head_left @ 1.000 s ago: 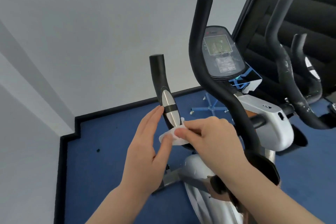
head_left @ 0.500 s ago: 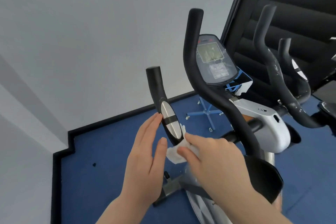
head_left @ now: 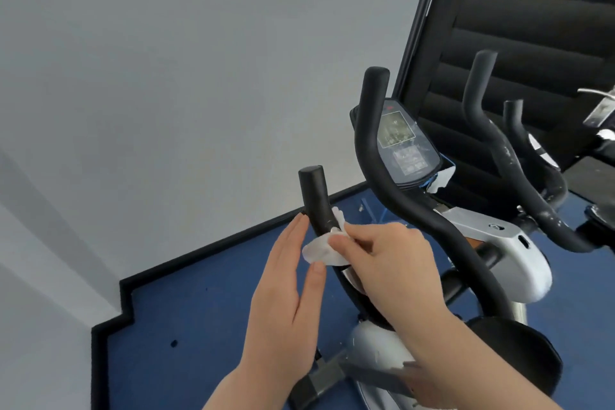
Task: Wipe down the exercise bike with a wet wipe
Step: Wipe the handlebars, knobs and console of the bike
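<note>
The exercise bike (head_left: 512,253) stands in front of me, black handlebars over a silver body. Its short left grip (head_left: 316,200) rises near the middle of the view. A white wet wipe (head_left: 321,248) is wrapped against that grip, over its silver sensor strip. My right hand (head_left: 389,260) pinches the wipe and presses it onto the grip. My left hand (head_left: 289,293) is flat and open, fingertips touching the grip's left side, thumb near the wipe's lower edge. The console (head_left: 404,143) sits behind the tall curved bar (head_left: 376,156).
Blue carpet (head_left: 199,326) with a black border meets the grey wall at left. The black saddle (head_left: 519,353) is at lower right. A dark padded panel (head_left: 519,43) leans behind the bike. Another bike's handlebar (head_left: 602,103) shows at the right edge.
My right hand has slid the wipe upward along the short grip, now covering the silver sensor strip. The view has tilted, so the bike sits lower in the frame.
</note>
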`<state>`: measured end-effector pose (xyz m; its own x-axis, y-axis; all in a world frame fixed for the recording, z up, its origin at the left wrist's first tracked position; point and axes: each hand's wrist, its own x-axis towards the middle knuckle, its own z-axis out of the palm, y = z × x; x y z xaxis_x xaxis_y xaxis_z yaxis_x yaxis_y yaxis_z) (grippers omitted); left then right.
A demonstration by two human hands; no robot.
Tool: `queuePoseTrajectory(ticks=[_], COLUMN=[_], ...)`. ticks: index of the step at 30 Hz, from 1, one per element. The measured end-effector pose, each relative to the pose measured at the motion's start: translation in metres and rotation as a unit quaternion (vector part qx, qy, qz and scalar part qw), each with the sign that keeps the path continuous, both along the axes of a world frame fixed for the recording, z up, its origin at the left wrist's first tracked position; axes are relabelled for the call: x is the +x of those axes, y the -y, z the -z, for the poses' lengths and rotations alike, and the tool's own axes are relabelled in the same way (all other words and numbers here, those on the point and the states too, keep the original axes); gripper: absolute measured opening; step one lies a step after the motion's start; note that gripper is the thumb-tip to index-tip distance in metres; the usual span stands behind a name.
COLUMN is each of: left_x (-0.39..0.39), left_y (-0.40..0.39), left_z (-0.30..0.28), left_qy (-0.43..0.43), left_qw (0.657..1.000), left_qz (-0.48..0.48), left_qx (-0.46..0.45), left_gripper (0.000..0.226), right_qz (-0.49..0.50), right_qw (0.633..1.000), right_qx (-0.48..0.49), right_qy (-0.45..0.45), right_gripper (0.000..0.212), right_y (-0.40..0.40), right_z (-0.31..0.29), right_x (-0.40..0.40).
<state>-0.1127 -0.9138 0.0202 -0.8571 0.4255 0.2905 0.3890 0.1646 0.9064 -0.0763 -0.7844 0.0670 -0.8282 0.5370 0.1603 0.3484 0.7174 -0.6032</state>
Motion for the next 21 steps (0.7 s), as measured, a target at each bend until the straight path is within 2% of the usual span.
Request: queuePoseTrajectory(ticks=[5,7,11,14,21], left_x=[-0.008,-0.013,-0.02,-0.024,-0.034], left_y=[0.01,0.008,0.002,-0.004,-0.013], left_z=[0.003,0.001,-0.004,-0.006,-0.019], left_qy=[0.011,0.015,0.014,0.006,-0.002], left_qw=[0.999,0.999,0.999,0.999,1.0], left_qz=[0.028,0.025,0.029,0.034,0.01], left_qx=[-0.016,-0.017,-0.009,0.001,0.024], left_gripper=[0.049,0.047,0.048,0.05,0.045], right_qz=[0.024,0.032,0.03,0.014,0.02], right_qw=[0.999,0.998,0.995,0.997,0.985], right_qx=[0.027,0.007,-0.076,-0.062,-0.097], right_qy=[-0.029,-0.055,-0.059,-0.042,-0.141], right_gripper=[0.04,0.043,0.028,0.023,0.018], right_y=[0.012,0.014,0.006,0.003,0.004], right_z=[-0.008,-0.009,-0.004,-0.005,0.0], right_x=[-0.023,-0.033,-0.016,-0.01,-0.037])
